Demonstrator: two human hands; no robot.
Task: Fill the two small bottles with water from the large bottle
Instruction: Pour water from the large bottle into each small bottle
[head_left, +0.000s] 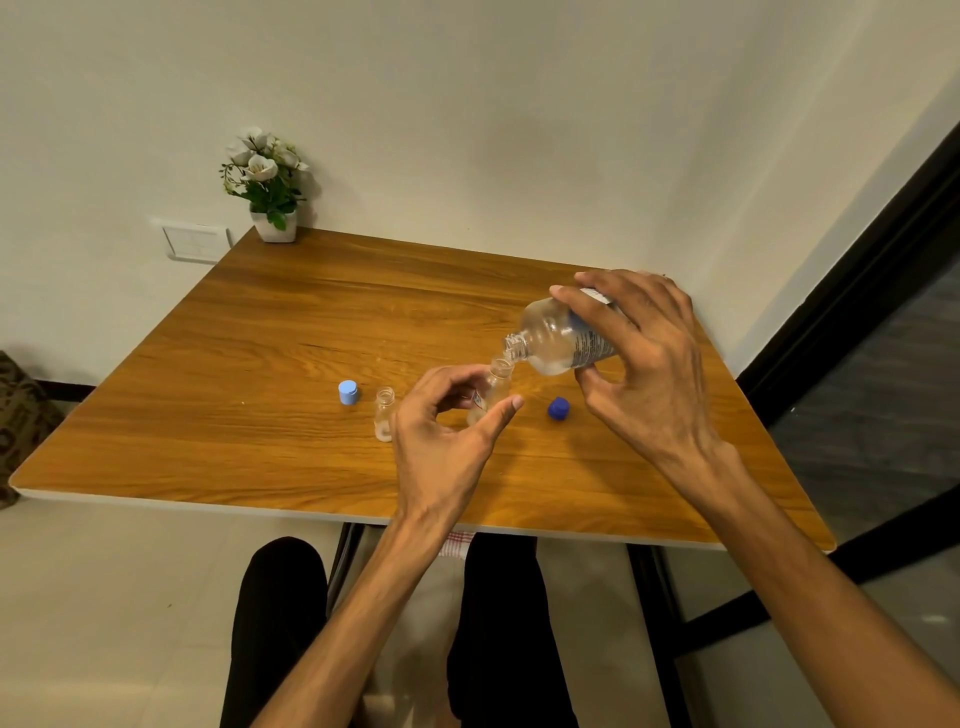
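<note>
1. Two small bottles stand uncapped on our wooden table (291, 312): the left small bottle (384, 415) stands alone, upright, and the right small bottle (493, 387) stands just beside it, inside the curve of our left hand.
2. Our left hand (447, 431) curls round the right small bottle, thumb on the near side and fingers on the far side; the fingers hide much of its body, so we cannot tell how full it is, nor whether the thumb actually touches it.
3. Our right hand (644, 364) grips the large bottle (561, 338) round its labelled body, fingers over the top and thumb beneath.
4. The large bottle is tilted with its open neck pointing down and left, the mouth just above the mouth of the right small bottle. Clear water shows in its lower shoulder.
5. A dark blue cap (559, 408) lies on the table right of the bottle we are steadying, below the large bottle and close to our right thumb.
6. A light blue cap (348, 392) sits left of the left small bottle, near but apart from it.
7. At the far left corner a white pot of white flowers (267, 182) stands against the wall, well apart from the bottles, with a wall switch plate (195, 243) beside it.
8. Below the table's near edge we see our dark trousered legs (280, 623) and a scrap of checked cloth (457, 543).
</note>
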